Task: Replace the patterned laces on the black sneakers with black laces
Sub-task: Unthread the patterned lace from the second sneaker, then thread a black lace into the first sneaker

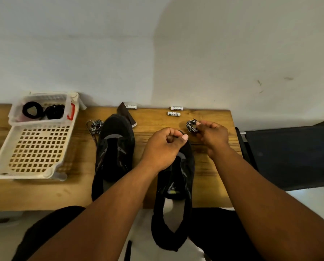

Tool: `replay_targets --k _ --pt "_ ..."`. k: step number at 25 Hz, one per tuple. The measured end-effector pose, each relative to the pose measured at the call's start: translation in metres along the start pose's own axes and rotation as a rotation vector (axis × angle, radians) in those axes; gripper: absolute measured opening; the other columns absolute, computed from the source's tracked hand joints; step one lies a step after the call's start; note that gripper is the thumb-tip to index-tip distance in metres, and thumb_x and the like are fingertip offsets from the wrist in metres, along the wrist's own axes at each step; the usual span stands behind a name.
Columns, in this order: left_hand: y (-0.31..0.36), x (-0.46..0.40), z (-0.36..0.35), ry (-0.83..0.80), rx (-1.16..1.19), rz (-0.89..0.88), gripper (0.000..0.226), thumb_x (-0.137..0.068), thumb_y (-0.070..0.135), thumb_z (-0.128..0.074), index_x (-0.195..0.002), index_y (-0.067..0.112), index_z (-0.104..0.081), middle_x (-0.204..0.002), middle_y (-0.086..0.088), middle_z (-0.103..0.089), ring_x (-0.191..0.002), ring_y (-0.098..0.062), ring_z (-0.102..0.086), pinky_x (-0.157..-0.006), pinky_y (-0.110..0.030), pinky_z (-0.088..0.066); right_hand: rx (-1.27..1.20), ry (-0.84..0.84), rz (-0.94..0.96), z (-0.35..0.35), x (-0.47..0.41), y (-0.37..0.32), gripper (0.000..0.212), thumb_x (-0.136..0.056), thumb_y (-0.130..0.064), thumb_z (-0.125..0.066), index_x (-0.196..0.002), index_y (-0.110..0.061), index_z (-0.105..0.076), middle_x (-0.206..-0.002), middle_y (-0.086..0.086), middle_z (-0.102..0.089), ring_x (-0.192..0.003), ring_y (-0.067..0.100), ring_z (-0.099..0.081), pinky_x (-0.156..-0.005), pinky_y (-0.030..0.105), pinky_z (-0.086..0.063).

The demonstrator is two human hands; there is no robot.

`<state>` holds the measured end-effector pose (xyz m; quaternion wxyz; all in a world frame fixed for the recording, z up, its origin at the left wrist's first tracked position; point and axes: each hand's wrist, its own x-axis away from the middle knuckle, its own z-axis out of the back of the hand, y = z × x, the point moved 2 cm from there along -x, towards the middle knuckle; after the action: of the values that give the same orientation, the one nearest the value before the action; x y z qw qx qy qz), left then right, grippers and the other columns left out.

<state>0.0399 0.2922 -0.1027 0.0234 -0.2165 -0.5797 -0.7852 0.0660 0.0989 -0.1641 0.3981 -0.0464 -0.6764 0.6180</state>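
Two black sneakers lie on the wooden table, both without laces. The left sneaker (114, 151) lies flat; the right sneaker (176, 194) hangs over the table's front edge. My right hand (212, 136) pinches a coiled black-and-white patterned lace (192, 126) just beyond the right sneaker's toe. My left hand (163, 146) is curled into a fist over that toe; whether it holds anything is hidden. A second patterned lace (95, 126) lies bunched to the left of the left sneaker. Black laces (42, 110) sit coiled in the white basket.
A white plastic basket (37, 147) stands at the table's left. Three small white batteries (176, 108) and a dark card (126, 114) lie along the back by the wall. A dark chair (289, 153) stands to the right of the table (212, 176).
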Motion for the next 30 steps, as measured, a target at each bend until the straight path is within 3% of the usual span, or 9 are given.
replay_targets --k 2,6,8,13,15,19,21,24,30 --pt "-0.001 -0.002 0.004 -0.012 -0.05 -0.016 0.014 -0.093 0.039 -0.074 -0.101 0.028 -0.071 -0.093 0.008 -0.074 -0.091 -0.006 -0.07 -0.086 -0.032 -0.059 0.087 0.031 0.035 -0.004 -0.02 0.01 0.013 -0.087 -0.017 -0.083 -0.099 -0.015 -0.077 -0.096 0.003 -0.078 -0.089 0.016 -0.074 -0.066 0.02 -0.058" --pt "-0.002 0.001 0.016 -0.003 -0.193 -0.034 0.018 -0.093 0.043 -0.073 -0.105 0.03 -0.069 -0.091 0.012 -0.071 -0.088 -0.001 -0.067 -0.082 -0.026 -0.056 0.317 0.122 0.168 -0.004 -0.03 0.01 0.018 -0.084 -0.035 -0.084 -0.095 -0.022 -0.079 -0.09 -0.009 -0.077 -0.088 0.012 -0.073 -0.083 0.032 -0.061" --pt "-0.002 0.004 0.021 0.01 -0.189 -0.027 0.019 -0.093 0.043 -0.073 -0.105 0.028 -0.069 -0.092 0.011 -0.071 -0.09 -0.004 -0.068 -0.082 -0.026 -0.056 0.421 0.152 0.245 0.001 -0.021 -0.002 0.023 -0.089 -0.041 -0.078 -0.098 -0.02 -0.078 -0.093 -0.008 -0.075 -0.09 0.011 -0.069 -0.083 0.027 -0.054" --pt "-0.001 0.025 0.032 0.016 -0.201 -0.041 0.02 -0.092 0.043 -0.074 -0.103 0.027 -0.069 -0.094 0.008 -0.072 -0.09 -0.008 -0.069 -0.087 -0.033 -0.059 0.336 0.171 0.247 0.027 0.018 -0.017 0.013 -0.089 -0.035 -0.071 -0.093 -0.023 -0.076 -0.095 -0.004 -0.076 -0.094 0.019 -0.071 -0.093 0.046 -0.059" --pt "-0.005 0.043 0.038 -0.023 -0.312 -0.033 0.025 -0.092 0.049 -0.072 -0.105 0.029 -0.067 -0.094 0.008 -0.072 -0.09 -0.01 -0.069 -0.088 -0.038 -0.06 0.33 0.119 0.211 0.032 0.048 -0.018 0.01 -0.089 -0.032 -0.074 -0.092 -0.023 -0.076 -0.093 -0.002 -0.075 -0.092 0.022 -0.072 -0.09 0.047 -0.061" --pt "-0.022 0.083 0.046 -0.124 -0.645 0.008 0.046 -0.09 0.062 -0.066 -0.121 0.028 -0.06 -0.107 0.006 -0.068 -0.096 -0.014 -0.065 -0.087 -0.038 -0.057 0.573 -0.234 0.089 0.027 0.119 -0.007 0.026 -0.091 -0.041 -0.075 -0.103 -0.018 -0.075 -0.092 0.001 -0.073 -0.082 0.021 -0.071 -0.079 0.04 -0.061" --pt "-0.029 0.099 0.045 -0.174 -0.664 0.024 0.051 -0.092 0.059 -0.065 -0.13 0.027 -0.056 -0.115 0.004 -0.066 -0.103 -0.016 -0.064 -0.089 -0.038 -0.056 0.73 -0.277 0.128 0.026 0.143 0.009 0.041 -0.087 -0.049 -0.077 -0.116 -0.02 -0.073 -0.107 0.0 -0.074 -0.098 0.02 -0.071 -0.09 0.043 -0.06" --pt "-0.034 0.112 0.046 -0.163 -0.635 -0.049 0.05 -0.097 0.047 -0.065 -0.141 0.028 -0.053 -0.129 0.002 -0.064 -0.113 -0.019 -0.062 -0.094 -0.04 -0.055 0.823 -0.254 0.324 0.022 0.167 0.022 0.049 -0.089 -0.035 -0.077 -0.134 -0.017 -0.067 -0.129 -0.001 -0.069 -0.121 0.019 -0.064 -0.104 0.036 -0.05" --pt "-0.029 0.109 0.053 -0.012 -0.516 -0.15 0.037 -0.102 0.027 -0.06 -0.139 0.023 -0.059 -0.131 -0.004 -0.066 -0.119 -0.024 -0.063 -0.098 -0.042 -0.055 0.7 -0.385 0.38 0.004 0.181 0.029 0.05 -0.093 -0.021 -0.075 -0.141 -0.022 -0.059 -0.134 -0.003 -0.062 -0.127 0.018 -0.056 -0.109 0.044 -0.048"
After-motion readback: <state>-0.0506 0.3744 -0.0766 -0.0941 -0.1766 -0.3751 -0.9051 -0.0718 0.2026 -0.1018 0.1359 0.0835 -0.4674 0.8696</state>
